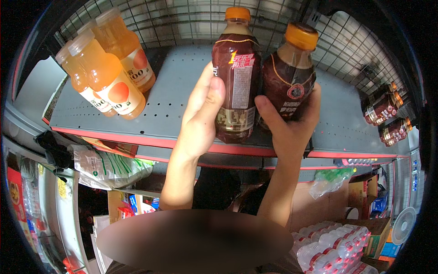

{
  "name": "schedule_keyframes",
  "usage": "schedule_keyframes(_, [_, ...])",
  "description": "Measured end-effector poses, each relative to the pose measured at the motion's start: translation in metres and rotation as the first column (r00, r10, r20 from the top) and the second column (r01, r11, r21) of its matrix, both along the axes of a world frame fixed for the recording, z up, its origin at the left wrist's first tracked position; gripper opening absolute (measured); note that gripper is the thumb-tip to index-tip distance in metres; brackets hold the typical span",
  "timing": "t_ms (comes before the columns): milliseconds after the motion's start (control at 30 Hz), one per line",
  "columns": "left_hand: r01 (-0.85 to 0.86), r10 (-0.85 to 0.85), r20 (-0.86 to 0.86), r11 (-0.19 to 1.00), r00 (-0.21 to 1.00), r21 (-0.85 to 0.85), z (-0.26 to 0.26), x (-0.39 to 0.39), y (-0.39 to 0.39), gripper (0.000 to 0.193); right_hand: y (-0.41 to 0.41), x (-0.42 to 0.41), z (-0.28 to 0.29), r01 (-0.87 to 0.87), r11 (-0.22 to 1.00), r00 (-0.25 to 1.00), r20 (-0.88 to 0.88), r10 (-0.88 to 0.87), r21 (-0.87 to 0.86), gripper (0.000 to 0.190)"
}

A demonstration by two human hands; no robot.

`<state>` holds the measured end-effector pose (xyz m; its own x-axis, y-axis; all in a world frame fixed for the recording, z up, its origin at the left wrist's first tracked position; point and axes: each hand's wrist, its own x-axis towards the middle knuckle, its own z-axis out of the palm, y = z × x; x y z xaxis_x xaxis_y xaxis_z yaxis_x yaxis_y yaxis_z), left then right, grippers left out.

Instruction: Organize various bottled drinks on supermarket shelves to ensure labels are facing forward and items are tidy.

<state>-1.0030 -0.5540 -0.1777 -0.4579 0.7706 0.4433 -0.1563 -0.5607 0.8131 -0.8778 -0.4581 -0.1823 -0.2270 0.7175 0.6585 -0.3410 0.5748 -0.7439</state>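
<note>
My left hand [202,120] is closed around the left side of a dark brown drink bottle [236,89] with an orange cap, its thumb on the label. Beside it, my right hand [296,126] grips a second dark bottle [289,77], also orange-capped, which leans a little to the right. Both bottles are at the front of a grey perforated metal shelf [178,78]; whether their bases touch it I cannot tell. The fingers of each hand are mostly hidden behind the bottles.
Several orange juice bottles [116,78] stand at the shelf's left. More dark bottles [381,108] are at the far right. A wire mesh back [164,24] closes the shelf. Below are a plastic bag [106,164], wrapped packs of clear bottles [332,243] and a white fan [403,226].
</note>
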Motion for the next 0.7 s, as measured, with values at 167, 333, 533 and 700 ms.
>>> schedule_keyframes(167, [0.0,0.0,-0.006,1.0,1.0,-0.012,0.0006,0.0023,0.0,0.06,-0.0006,0.0009,0.0019,0.013,1.0,1.0,-0.003,-0.013,0.027,0.071])
schedule_keyframes(333, [0.017,-0.017,0.037,1.0,0.999,0.01,-0.0004,-0.0014,-0.0006,0.054,-0.0029,-0.0006,0.0036,0.001,1.0,1.0,0.005,-0.001,-0.005,0.071])
schedule_keyframes(533, [0.036,-0.037,0.065,0.999,0.997,0.013,0.0,-0.0017,-0.0026,0.052,-0.0011,-0.0031,0.0016,0.049,0.999,0.999,-0.011,-0.049,0.023,0.072])
schedule_keyframes(700, [0.028,-0.029,0.042,0.999,0.999,0.015,-0.0005,0.0001,-0.0028,0.052,0.0004,-0.0016,-0.0006,0.048,0.998,0.999,-0.006,-0.047,0.037,0.071])
